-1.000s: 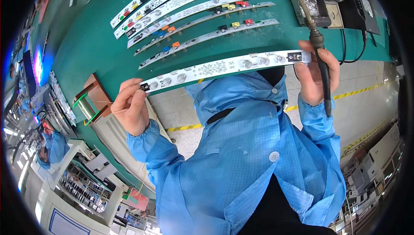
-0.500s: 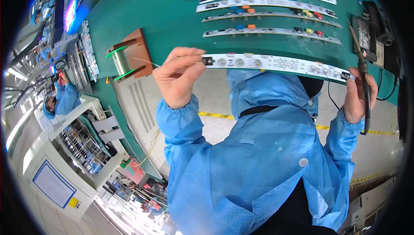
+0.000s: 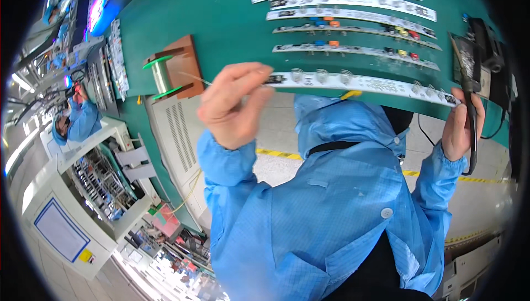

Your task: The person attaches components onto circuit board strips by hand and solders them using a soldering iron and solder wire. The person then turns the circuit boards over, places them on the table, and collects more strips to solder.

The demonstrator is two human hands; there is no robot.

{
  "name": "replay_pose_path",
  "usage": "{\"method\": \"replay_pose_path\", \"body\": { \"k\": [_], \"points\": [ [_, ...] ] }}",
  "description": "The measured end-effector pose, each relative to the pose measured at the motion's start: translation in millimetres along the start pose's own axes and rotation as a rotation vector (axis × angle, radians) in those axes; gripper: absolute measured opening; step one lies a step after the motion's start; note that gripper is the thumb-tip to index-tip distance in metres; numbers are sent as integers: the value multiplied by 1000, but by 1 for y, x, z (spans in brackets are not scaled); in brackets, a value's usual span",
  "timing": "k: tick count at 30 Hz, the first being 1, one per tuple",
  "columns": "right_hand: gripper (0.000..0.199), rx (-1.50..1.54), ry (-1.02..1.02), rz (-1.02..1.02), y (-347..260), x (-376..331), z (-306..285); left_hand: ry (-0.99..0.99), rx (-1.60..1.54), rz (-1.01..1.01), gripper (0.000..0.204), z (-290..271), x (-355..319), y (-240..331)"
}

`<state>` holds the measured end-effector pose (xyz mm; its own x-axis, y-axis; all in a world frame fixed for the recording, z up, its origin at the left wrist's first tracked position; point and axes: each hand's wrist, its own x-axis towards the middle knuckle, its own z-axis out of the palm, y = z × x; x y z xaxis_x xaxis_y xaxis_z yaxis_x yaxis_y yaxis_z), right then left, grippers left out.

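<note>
A long white circuit board strip [image 3: 375, 84] spans between my two hands above the near edge of the green bench. Small coil springs stand up along its face, and a yellow part shows below its lower edge. My left hand [image 3: 234, 108] pinches the strip's left end between thumb and fingers. Solder wire [image 3: 193, 77] runs from a spool [image 3: 162, 77] towards this hand; its end is hidden behind the fingers. With its fingertips at the strip's right end, my right hand [image 3: 459, 127] also grips a dark soldering iron [image 3: 472, 141], its handle slanting down past the palm.
Several similar board strips [image 3: 353, 15] lie in rows on the green bench [image 3: 221, 14], some bearing coloured parts. A brown stand [image 3: 190, 64] carries the spool. Dark soldering equipment [image 3: 486, 47] stands at the right. Another person [image 3: 83, 119] in blue works at far left.
The strip has tilted, so its springs stand out more and a yellow part shows beneath. My left hand has turned slightly at its end. The whole view has shifted a little.
</note>
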<state>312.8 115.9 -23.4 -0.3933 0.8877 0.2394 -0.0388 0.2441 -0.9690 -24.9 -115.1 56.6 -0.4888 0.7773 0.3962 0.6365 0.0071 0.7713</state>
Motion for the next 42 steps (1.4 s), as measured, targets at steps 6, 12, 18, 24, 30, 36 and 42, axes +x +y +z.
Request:
{"method": "replay_pose_path", "body": {
  "k": [6,12,18,24,30,36,42],
  "points": [
    [38,45,143,-112,-11,18,5,-13,-473,-341,21,-31,120,-87],
    [38,-148,111,-146,-10,3,20,26,-401,-714,31,25,272,-196],
    [38,-127,82,-124,-4,-7,29,-430,160,-177,16,68,165,-34],
    [37,-135,100,-145,-1,-10,24,-637,667,388,12,120,51,16],
    [29,-1,219,-460,-15,-9,28,-162,483,293,8,63,63,37],
    [32,-80,-216,-324,-38,-4,60,-238,-898,-88,16,55,60,27],
    [30,255,-405,-57,-38,-1,64,-318,-1218,-261,26,110,11,5]
  ]
}}
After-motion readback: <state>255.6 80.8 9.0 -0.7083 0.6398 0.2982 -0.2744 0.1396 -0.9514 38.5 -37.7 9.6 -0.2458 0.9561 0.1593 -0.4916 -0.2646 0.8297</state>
